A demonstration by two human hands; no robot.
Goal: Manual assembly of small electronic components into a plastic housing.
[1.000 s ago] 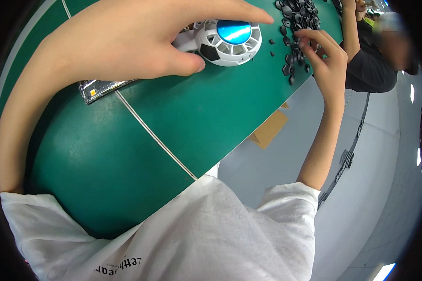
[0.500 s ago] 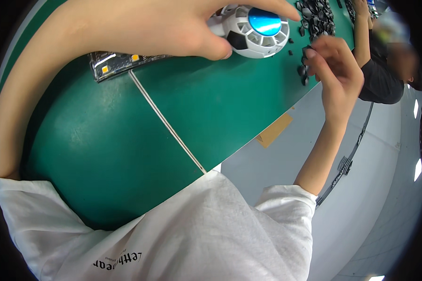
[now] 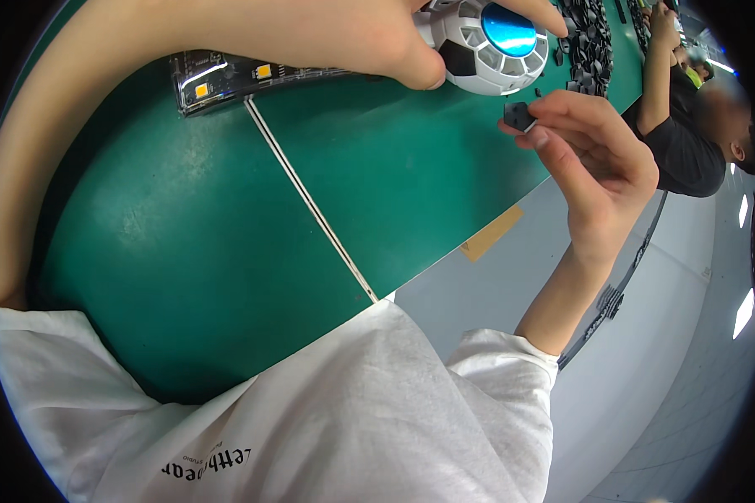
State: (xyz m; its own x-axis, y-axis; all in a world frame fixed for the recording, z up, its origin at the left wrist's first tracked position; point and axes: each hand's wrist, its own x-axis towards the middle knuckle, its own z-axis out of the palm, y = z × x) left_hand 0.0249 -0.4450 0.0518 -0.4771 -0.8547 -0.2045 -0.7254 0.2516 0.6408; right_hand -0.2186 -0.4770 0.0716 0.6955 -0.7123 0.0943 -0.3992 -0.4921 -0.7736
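Observation:
My left hand reaches across the top of the view, its thumb and a finger wrapped round a white ball-shaped plastic shell. This shell has open windows round a shiny blue disc and one black panel near my thumb. Just below and to the right of the shell, my right hand pinches a small flat black plastic piece between thumb and fingers. The piece is apart from the shell. Part of the shell is hidden behind my left hand.
A green worktable has a pale strip across it. A dark clear-covered strip with yellow squares lies under my left forearm. Many loose black pieces are heaped at the far right. Another person sits on the right.
My right hand has lifted a black piece from beside the heap and turned it, bringing it left toward the shell. The shell and table have shifted slightly right and up in view.

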